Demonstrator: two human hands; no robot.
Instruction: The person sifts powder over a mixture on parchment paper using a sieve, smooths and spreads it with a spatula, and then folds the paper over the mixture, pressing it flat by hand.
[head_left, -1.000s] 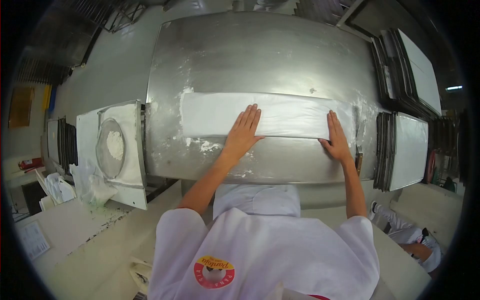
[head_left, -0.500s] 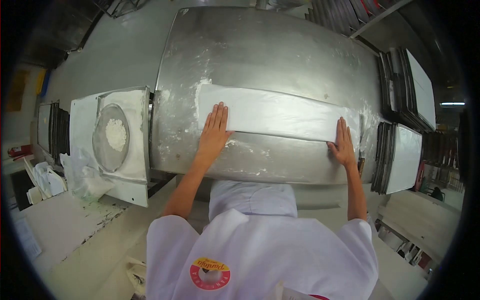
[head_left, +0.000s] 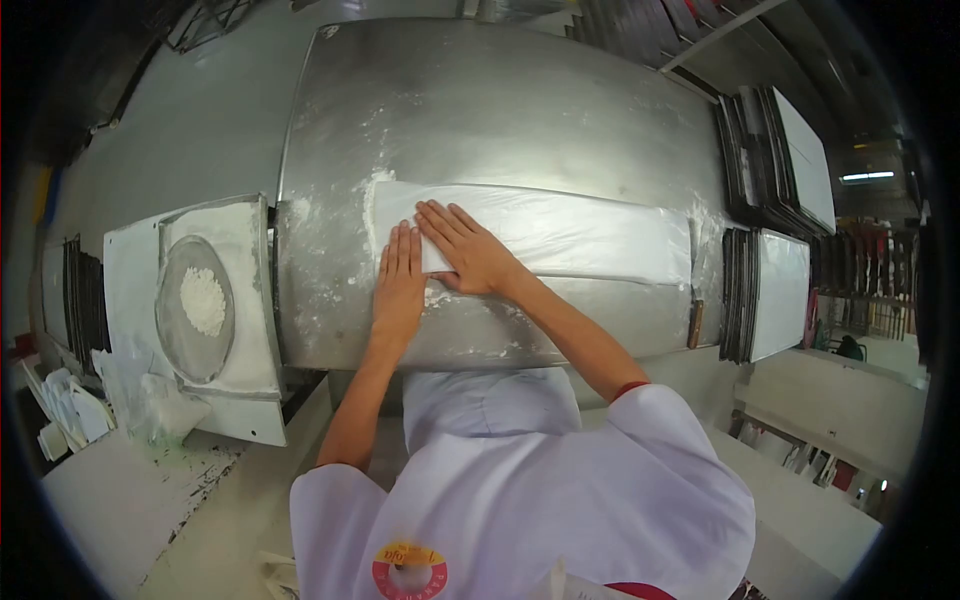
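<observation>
A long white plastic-wrapped strip (head_left: 590, 235) lies crosswise on the metal table (head_left: 480, 110), with white powder scattered around its left end. My left hand (head_left: 401, 285) rests flat on the strip's left end, fingers extended and pointing away from me. Beside it, my right hand (head_left: 468, 250) also presses flat on the strip, its fingers stretched toward the upper left and close to my left hand. Neither hand grips anything. What is under the plastic is hidden.
A round sieve (head_left: 165, 320) holding white powder sits in a white tray (head_left: 253, 350) at the left, beside a clear plastic bag (head_left: 160, 405). Stacked trays (head_left: 783, 290) stand at the right. A wooden-handled tool (head_left: 696, 325) lies near the table's right front.
My right hand has moved from the strip's right end to its left part, next to my left hand. Earlier, my left hand shifted left along the strip. The camera view has shifted.
</observation>
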